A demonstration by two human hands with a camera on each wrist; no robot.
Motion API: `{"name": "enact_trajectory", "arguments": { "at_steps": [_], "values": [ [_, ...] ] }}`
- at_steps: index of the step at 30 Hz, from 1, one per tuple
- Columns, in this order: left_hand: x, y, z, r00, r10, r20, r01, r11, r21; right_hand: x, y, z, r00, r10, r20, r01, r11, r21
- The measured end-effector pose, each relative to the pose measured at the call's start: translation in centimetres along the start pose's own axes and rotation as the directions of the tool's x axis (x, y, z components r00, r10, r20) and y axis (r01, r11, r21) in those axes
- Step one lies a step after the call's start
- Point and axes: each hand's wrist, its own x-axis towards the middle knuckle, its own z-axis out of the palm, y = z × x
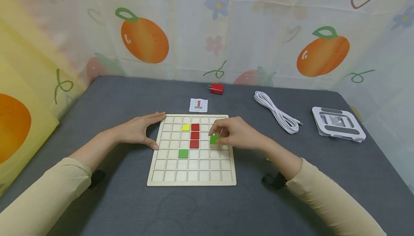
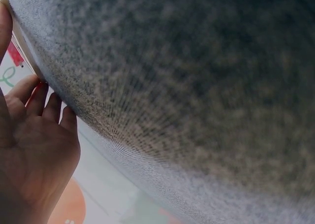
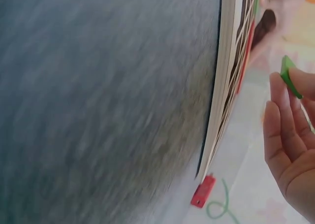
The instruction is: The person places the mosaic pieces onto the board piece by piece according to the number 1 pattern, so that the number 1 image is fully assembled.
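A wooden grid board (image 1: 203, 175) lies on the table. On it are a yellow tile (image 1: 185, 127) with a cut corner, a column of three red tiles (image 1: 194, 135) and a green tile (image 1: 183, 153). My left hand (image 1: 137, 130) rests against the board's left edge, thumb and fingers spread apart. Between thumb and fingertips, my right hand (image 1: 237, 132) pinches another green tile (image 1: 215, 140) above the board's right part. That tile (image 3: 290, 76) appears tilted in the right wrist view, where a sliver of green also shows lower among the fingers.
Behind the board lies a small card (image 1: 198, 105) with a coloured grid pattern, near a red plug adapter (image 1: 217, 89). A coiled white cable (image 1: 278, 112) and a white-grey case (image 1: 339, 123) lie to the right. A green piece (image 1: 268, 159) peeks out under my right forearm.
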Motion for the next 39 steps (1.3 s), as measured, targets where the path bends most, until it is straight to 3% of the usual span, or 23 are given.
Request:
{"name": "enact_trajectory", "arguments": {
  "at_steps": [9, 25, 39],
  "values": [
    [-0.1, 0.1, -0.2, 1.000, 0.000, 0.004, 0.000, 1.000, -0.001, 1.5, -1.5, 1.6, 1.000, -0.022, -0.003, 0.022, 0.999, 0.044],
    [-0.1, 0.1, -0.2, 1.000, -0.004, 0.002, 0.004, 1.000, 0.008, 2.5, -2.7, 4.8, 0.998, -0.062, 0.014, 0.063, 0.996, -0.057],
    [-0.1, -0.2, 0.0, 1.000, -0.019, 0.000, 0.019, 1.000, 0.001, 2.5, -2.5, 5.2, 0.997, -0.077, 0.007, 0.078, 0.993, -0.087]
  ]
}}
